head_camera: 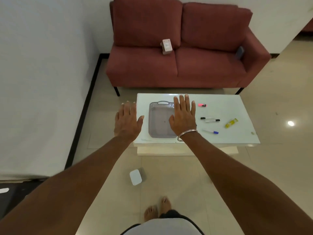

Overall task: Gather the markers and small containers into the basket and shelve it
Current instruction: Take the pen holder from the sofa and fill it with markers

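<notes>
Hovering flat, right hand (183, 116) overlaps basket (159, 123) — label on yellow container (231, 123) illegible.

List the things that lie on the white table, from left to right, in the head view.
Basket → pink highlighter → yellow container. The black-capped markers and the blue-capped marker overlap sideways with the highlighter and with each other, so I leave them out.
</notes>
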